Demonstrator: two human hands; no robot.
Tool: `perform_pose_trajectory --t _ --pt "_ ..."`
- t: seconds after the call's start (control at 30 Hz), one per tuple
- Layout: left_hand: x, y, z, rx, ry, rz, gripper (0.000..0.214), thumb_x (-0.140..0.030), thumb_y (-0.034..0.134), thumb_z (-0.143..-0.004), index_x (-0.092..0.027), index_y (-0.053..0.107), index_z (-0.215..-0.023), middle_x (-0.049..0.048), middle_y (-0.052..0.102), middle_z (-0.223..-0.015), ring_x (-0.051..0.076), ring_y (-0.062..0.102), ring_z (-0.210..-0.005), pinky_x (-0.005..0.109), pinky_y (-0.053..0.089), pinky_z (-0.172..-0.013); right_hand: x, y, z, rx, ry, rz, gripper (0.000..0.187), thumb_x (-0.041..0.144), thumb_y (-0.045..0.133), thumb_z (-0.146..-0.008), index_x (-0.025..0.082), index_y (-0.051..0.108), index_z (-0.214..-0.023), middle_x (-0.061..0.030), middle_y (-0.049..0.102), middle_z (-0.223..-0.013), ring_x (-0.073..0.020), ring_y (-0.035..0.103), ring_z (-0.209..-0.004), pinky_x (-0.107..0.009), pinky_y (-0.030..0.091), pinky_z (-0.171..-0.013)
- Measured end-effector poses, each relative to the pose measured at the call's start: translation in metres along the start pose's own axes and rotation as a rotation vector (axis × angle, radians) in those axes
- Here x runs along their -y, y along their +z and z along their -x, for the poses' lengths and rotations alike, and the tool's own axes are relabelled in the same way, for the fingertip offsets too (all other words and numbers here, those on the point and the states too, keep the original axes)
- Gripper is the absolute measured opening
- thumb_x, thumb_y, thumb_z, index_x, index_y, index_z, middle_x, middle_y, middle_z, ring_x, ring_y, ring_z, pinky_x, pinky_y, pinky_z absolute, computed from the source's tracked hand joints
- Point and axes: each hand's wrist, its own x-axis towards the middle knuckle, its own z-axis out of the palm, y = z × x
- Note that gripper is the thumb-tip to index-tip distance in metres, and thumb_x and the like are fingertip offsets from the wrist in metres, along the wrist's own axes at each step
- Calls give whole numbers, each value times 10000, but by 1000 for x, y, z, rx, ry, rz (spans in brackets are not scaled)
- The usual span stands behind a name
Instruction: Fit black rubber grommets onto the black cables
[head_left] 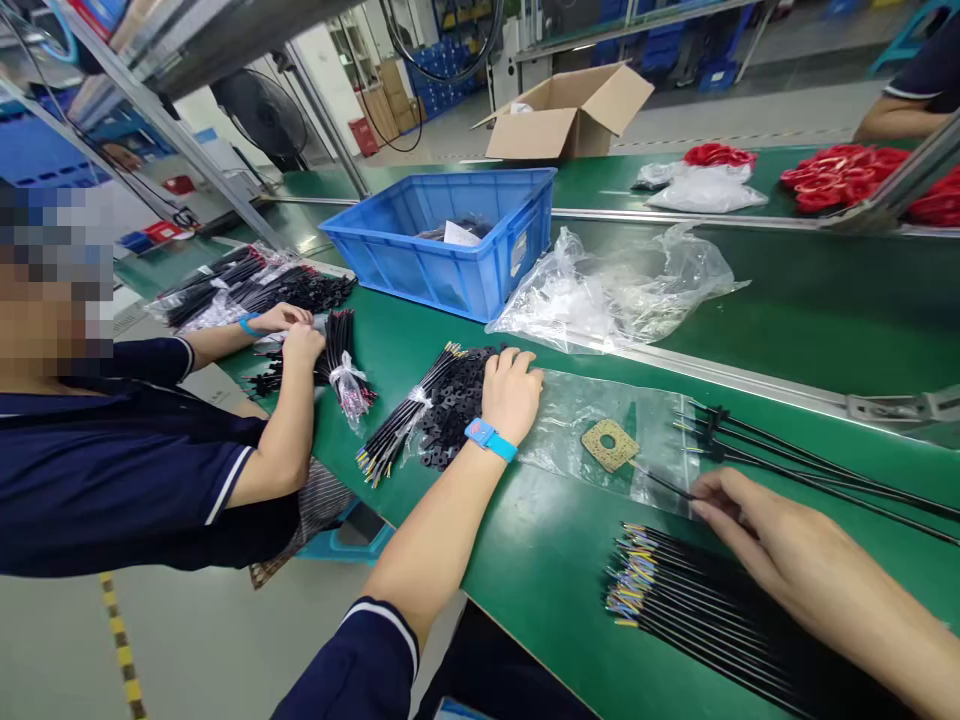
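My left hand (514, 395), with a blue wrist strap, rests at the right edge of a pile of small black plastic clips (450, 410). Its fingers are spread and slightly bent; their undersides are hidden. Between the thumb and fingers of my right hand (757, 525) is a black cable (664, 482), its thin tip pointing left towards a tan square pad with a round hole (600, 455). That pad lies on a clear plastic bag (559, 410). Below the right hand, many black cables (697, 590) with stripped, coloured wire ends lie side by side. Several cables with black clips (810, 455) lie beyond it.
A tied cable bundle (409, 415) lies left of the clips. A co-worker (150, 440) handles cables at the left. Behind stand a blue bin (450, 265), crumpled plastic (607, 290) and an open carton (570, 115). A metal rail (750, 375) edges the bench.
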Motion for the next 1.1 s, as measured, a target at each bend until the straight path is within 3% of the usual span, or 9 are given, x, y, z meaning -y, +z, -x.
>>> perform_pose_trajectory --t 0.13,0.23,0.43,0.53,0.67,0.77,0.9,1.0,1.1 --pt "-3 -3 -2 89 1 -6 208 -224 586 -1039 -182 790 -1037 83 767 -1121 289 581 -1167 456 435 -1000 8 20 -9 -173 -175 188 276 361 395 -1115 190 600 -1047 -49 710 -905 -156 710 -718 -256 537 -614" --pt "-3 -3 -1 105 -13 -2 204 -238 598 -1034 -207 795 -1075 78 768 -1098 296 577 -1150 458 424 -979 11 32 -11 -209 -200 278 198 253 424 -1091 167 601 -1111 -67 683 -959 -178 694 -799 -277 541 -674" --pt "-1 2 0 77 17 12 236 -184 571 -1036 -193 806 -1031 93 780 -1058 294 602 -1118 460 422 -952 10 38 -4 -171 -199 329 156 187 453 -1063 172 597 -1122 -60 658 -971 -189 659 -784 -284 488 -564" --pt "0 1 2 -13 7 122 180 -166 622 -1012 -195 792 -1060 75 789 -1072 286 631 -1114 456 441 -965 10 36 0 -160 -202 430 156 193 483 -1052 182 609 -1145 -38 651 -929 -181 654 -754 -277 426 -462" --pt "-1 3 8 -226 -1 549 201 -161 632 -1011 -193 743 -1176 63 782 -1153 220 700 -1059 406 509 -976 11 32 1 -163 -240 520 256 95 451 -1020 166 644 -1174 -24 637 -843 -156 658 -698 -268 389 -403" --pt "-6 8 12 -262 -19 1026 203 -213 631 -1009 -173 728 -1183 81 782 -1142 184 736 -1018 358 563 -955 14 28 -2 -161 -251 546 328 34 404 -998 147 669 -1154 -20 629 -795 -144 658 -646 -271 372 -377" --pt "-19 6 15 -124 -111 1566 260 -329 738 -938 -158 741 -1134 93 778 -1091 185 762 -960 351 586 -936 21 10 -7 -220 -223 406 310 161 413 -1076 154 650 -1275 -14 681 -859 -125 681 -645 -244 450 -438" --pt "-32 -3 20 5 -174 1803 340 -400 843 -855 -154 760 -1074 75 767 -1006 180 765 -917 319 580 -889 31 -10 -10 -285 -146 189 340 257 445 -1104 196 615 -1392 -19 717 -989 -103 722 -783 -194 532 -645" --pt "-47 -13 28 163 -235 1980 417 -445 928 -757 -145 779 -1006 59 753 -944 161 758 -849 274 558 -809 41 -25 -11 -309 -117 42 318 287 472 -1100 230 634 -1367 -5 724 -1010 -89 720 -840 -178 528 -768"
